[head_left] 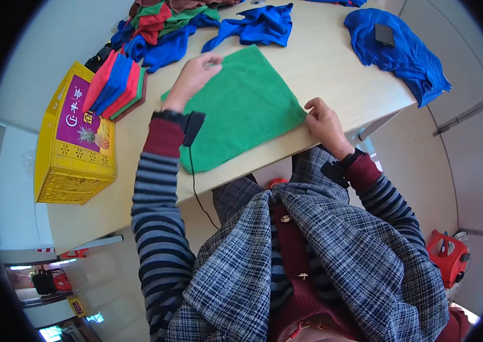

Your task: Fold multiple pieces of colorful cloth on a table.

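Note:
A green cloth (241, 108) lies spread flat on the pale wooden table (321, 68), its near corner hanging over the front edge. My left hand (196, 77) rests on the cloth's far left edge, fingers curled onto the fabric. My right hand (324, 122) pinches the cloth's right corner at the table's front edge. Both wrists carry black straps, and a thin black cable hangs from the left one.
A neat stack of folded red, blue and green cloths (117, 85) sits left of my left hand, beside a yellow crate (73, 142). Loose cloths are heaped at the back (167, 28). A blue cloth (404, 51) with a dark phone (384, 35) lies far right.

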`<state>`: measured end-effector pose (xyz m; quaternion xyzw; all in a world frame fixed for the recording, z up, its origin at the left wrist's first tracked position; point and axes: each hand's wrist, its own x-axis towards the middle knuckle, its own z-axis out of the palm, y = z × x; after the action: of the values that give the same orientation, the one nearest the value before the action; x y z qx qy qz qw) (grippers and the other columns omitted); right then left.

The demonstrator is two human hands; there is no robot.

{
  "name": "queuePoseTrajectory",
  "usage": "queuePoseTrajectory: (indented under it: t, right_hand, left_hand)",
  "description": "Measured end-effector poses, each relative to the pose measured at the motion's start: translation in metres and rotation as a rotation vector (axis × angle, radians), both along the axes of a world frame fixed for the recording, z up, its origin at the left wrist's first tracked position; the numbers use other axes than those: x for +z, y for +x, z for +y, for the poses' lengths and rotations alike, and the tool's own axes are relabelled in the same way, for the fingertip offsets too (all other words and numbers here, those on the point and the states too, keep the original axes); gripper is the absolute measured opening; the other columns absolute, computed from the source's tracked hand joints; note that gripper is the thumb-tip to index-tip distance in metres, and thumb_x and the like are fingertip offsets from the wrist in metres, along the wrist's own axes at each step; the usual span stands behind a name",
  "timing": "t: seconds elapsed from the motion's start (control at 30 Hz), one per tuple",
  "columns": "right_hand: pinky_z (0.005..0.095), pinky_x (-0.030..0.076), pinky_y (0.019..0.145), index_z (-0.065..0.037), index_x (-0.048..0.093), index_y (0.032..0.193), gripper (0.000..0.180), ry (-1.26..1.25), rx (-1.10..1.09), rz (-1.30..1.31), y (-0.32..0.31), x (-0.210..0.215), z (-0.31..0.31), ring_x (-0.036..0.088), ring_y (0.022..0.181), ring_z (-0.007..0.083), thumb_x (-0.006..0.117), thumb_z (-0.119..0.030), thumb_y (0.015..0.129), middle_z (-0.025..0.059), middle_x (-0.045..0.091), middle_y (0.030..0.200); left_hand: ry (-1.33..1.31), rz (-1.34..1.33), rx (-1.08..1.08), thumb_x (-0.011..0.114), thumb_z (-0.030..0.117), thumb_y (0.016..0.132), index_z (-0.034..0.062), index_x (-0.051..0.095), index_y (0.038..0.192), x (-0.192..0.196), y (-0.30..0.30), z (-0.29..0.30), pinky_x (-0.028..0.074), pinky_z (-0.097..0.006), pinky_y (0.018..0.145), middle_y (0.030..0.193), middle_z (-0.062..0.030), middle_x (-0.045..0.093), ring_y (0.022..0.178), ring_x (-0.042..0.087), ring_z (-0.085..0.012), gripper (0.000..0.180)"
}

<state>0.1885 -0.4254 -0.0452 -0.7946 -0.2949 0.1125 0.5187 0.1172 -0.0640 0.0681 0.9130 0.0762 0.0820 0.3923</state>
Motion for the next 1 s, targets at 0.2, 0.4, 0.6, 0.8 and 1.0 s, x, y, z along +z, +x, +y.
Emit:
queuePoseTrajectory:
  t: [0.2, 0.4, 0.6, 0.8, 1.0]
  right_hand:
    - [0.0261, 0.049, 0.057, -0.002, 0.059, 0.116, 0.023, -0.017, 0.012, -0.028, 0.007, 0.006, 0.004, 0.058, 0.060, 0.0123, 0.060, -0.012, 0.095, 0.0057, 0.062, 0.076]
    - [0.0246, 0.046, 0.054, -0.006, 0.059, 0.126, 0.030, -0.083, 0.041, 0.048, 0.003, 0.021, 0.013, 0.056, 0.059, 0.0095, 0.060, -0.016, 0.098, 0.0028, 0.060, 0.075]
    - [0.0221, 0.044, 0.052, -0.008, 0.060, 0.128, 0.030, -0.029, 0.118, 0.105, 0.006, 0.009, 0.014, 0.052, 0.058, 0.0060, 0.059, -0.014, 0.098, -0.0018, 0.055, 0.073]
    - [0.0193, 0.041, 0.052, -0.011, 0.065, 0.122, 0.026, 0.000, 0.165, 0.271, 0.008, 0.012, 0.010, 0.051, 0.058, 0.0028, 0.056, -0.011, 0.098, -0.0055, 0.053, 0.072]
    - [0.0185, 0.041, 0.053, -0.010, 0.069, 0.113, 0.020, -0.025, 0.197, 0.318, 0.009, 0.010, 0.008, 0.051, 0.058, 0.0014, 0.055, -0.011, 0.099, -0.0067, 0.055, 0.073]
  left_hand:
    - [0.235, 0.014, 0.493, 0.064, 0.018, 0.098, -0.0027, 0.068, 0.109, -0.052, -0.178, -0.004, 0.051, -0.030, 0.080, 0.096, -0.0081, 0.071, 0.089, 0.066, -0.0143, 0.024]
    - [0.223, 0.110, 0.829, 0.068, 0.032, 0.091, -0.0013, 0.066, 0.090, -0.085, -0.248, -0.066, 0.050, -0.040, 0.073, 0.086, -0.0190, 0.067, 0.078, 0.065, -0.0335, 0.034]
    - [0.173, 0.092, 0.853, 0.071, 0.029, 0.093, -0.0025, 0.066, 0.092, -0.105, -0.221, -0.066, 0.048, -0.033, 0.068, 0.081, -0.0116, 0.068, 0.074, 0.061, -0.0155, 0.032]
    - [-0.575, -0.357, 0.682, 0.070, 0.023, 0.095, 0.0018, 0.064, 0.099, -0.091, -0.207, -0.075, 0.046, -0.029, 0.062, 0.083, -0.0038, 0.067, 0.071, 0.058, -0.0107, 0.023]
    - [-0.532, -0.267, 0.919, 0.068, 0.015, 0.095, 0.0016, 0.058, 0.113, -0.091, -0.225, -0.095, 0.044, -0.026, 0.059, 0.080, 0.0001, 0.063, 0.065, 0.054, -0.0090, 0.024]
